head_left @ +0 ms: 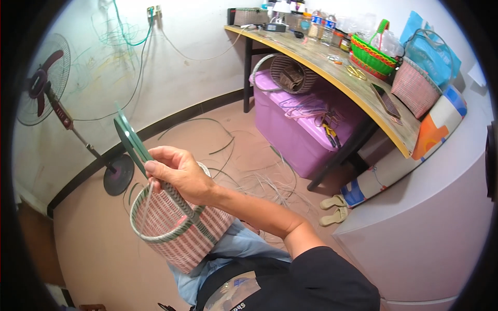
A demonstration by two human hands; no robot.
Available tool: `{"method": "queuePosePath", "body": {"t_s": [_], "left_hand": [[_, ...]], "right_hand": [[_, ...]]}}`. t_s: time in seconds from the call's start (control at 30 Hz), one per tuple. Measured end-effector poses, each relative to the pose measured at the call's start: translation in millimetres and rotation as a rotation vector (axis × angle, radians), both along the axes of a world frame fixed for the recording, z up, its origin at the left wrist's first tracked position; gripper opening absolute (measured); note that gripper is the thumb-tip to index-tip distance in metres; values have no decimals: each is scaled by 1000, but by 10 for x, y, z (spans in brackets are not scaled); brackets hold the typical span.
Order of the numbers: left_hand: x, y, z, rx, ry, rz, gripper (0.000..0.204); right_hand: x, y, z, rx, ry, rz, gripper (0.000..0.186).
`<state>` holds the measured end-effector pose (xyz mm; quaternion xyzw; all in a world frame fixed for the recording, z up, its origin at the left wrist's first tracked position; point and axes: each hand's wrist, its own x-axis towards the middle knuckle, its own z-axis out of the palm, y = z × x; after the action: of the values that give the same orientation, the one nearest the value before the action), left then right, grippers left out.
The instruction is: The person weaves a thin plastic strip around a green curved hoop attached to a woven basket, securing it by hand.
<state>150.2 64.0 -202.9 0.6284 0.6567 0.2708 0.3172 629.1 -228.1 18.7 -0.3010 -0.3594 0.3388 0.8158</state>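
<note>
A woven pink-and-white basket (189,236) with a green band under its pale rim rests tilted against my lap. Its arched handle (181,205), wrapped in grey-green strands, rises from the near side. My right hand (181,173) is closed at the handle's upper part, thumb and fingers pinched together. Flat dark green plastic strips (129,137) stick up and away from those fingers. A thin pale strand (147,205) hangs from the grip down into the basket. My left hand does not show.
Loose strips (270,189) lie scattered on the floor. At left stands a fan (44,83). A purple bin (280,124) holding pliers (329,135) and another basket sits under the table (332,72). Slippers (334,210) lie near a rolled mat (384,173).
</note>
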Motion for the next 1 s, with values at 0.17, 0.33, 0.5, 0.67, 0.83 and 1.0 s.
{"method": "queuePosePath", "body": {"t_s": [0.17,0.33,0.5,0.67,0.83,1.0], "left_hand": [[-1483,88,402,158,367,195,20],[-612,-370,1378,682,177,-243,21],[1648,-1583,2188,526,-194,-779,20],[2597,-2367,2536,304,-429,-1130,15],[2573,-2317,2468,-17,-663,-1103,8],[2496,-2254,2289,-191,-840,-1015,9]], "right_hand": [[-323,-23,-107,-4,-5,62,32],[-512,-93,-134,-13,-28,135,33],[-707,-207,-154,-108,48,151,28],[-805,-342,-136,-167,43,98,23],[-809,-428,-157,-92,-57,212,37],[-827,-500,-204,-227,-79,265,35]]}}
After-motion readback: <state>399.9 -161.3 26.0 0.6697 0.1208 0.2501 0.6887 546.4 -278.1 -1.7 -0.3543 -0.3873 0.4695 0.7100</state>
